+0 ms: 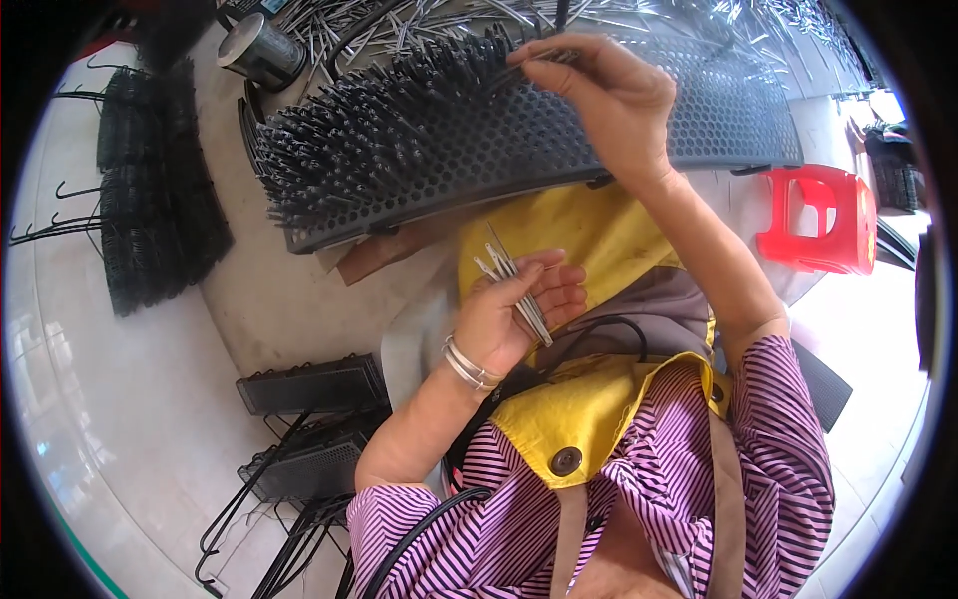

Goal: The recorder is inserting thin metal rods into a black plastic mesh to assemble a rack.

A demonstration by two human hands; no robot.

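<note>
In the head view, the dark perforated rack (728, 115) shows 2 zones: its left crowded with upright dark slim pieces (359, 145), its right bare round holes. Over the rack's middle, the right hand (609, 100) bends inward, thumb and fingertips pinching a few thin pieces (561, 57); on the near side of the rack, the left hand (514, 304) lies half-open, palm up, thumb pressing slender silver rods (533, 319) across loosely curled fingers.
</note>
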